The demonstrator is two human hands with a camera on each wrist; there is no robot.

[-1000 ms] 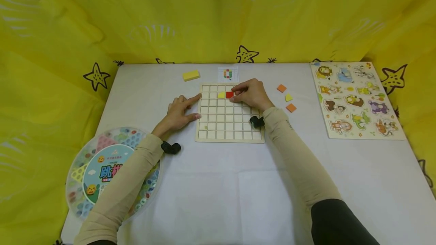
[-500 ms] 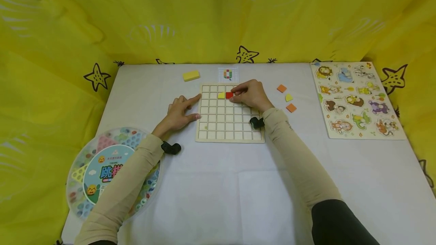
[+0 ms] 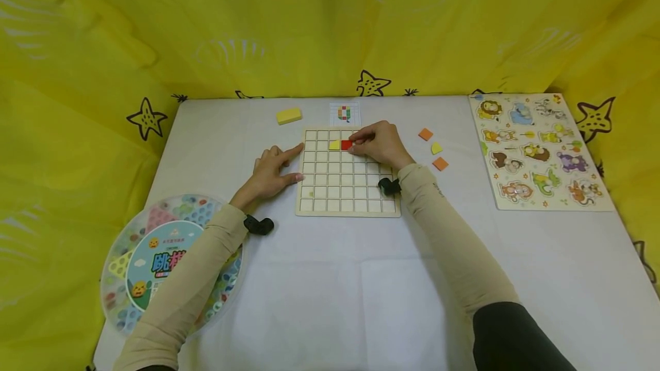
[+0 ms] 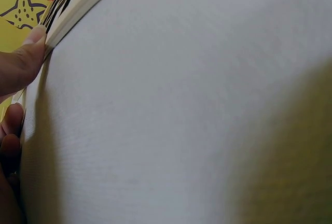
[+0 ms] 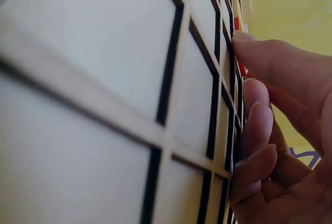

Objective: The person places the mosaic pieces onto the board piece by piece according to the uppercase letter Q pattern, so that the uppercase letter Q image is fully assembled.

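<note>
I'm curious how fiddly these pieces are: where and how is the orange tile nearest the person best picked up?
Probably by two opposite edges, pinched from above and its near side: the orange tile lies thin and flat on the white cloth, with a yellow piece just beyond it. The right hand is nearer, but pinches a red tile.
</note>
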